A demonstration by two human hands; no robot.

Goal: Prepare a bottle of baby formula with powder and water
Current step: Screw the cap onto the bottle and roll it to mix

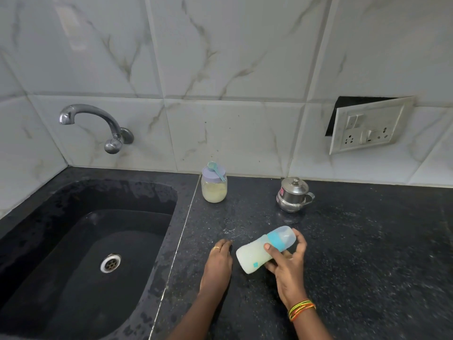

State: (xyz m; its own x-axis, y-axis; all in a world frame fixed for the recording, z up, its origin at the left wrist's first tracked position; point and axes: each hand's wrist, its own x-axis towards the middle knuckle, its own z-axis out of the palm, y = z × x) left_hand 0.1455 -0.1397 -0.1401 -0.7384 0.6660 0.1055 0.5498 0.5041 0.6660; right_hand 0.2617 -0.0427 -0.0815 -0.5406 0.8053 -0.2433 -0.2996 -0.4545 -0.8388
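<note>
Setting: a black speckled counter [355, 241] under a wall of pale marbled tiles [245, 57], seen from above.
Bottle: the baby bottle [255, 256] is over the near middle of the counter. It is tipped almost onto its side, with the base towards the sink and the top pointing away to the right.
Bottle fittings: the blue collar [275, 241] and clear domed cap [288, 235] are both on.
Contents: cloudy and pale, with a milky look through the wall.
Right hand: the right hand [289, 263] grips the bottle near the collar, thumb across the top and fingers curled beneath. Whether the base touches the counter cannot be told.
Left hand: the left hand [219, 260] lies palm down on the counter just beside the bottle's base. Its fingers are straight and it holds nothing.
Powder: the jar [214, 190] stands well behind the bottle near the wall, its lilac lid on and a blue scoop [217, 169] lying across it.
Water: a lidded steel pot [293, 196] stands to the right of the jar, apart from it.
Further out: a dark sink [73, 217] with a drain, a wall tap [98, 121] above it, and a socket plate [367, 126] hanging loose at the right.
Done, by the look of it: powder and water are in and the bottle is closed, and both containers are covered.
Left, as a judgement: finish mixing until no clumps show, then stand the bottle upright.
</note>
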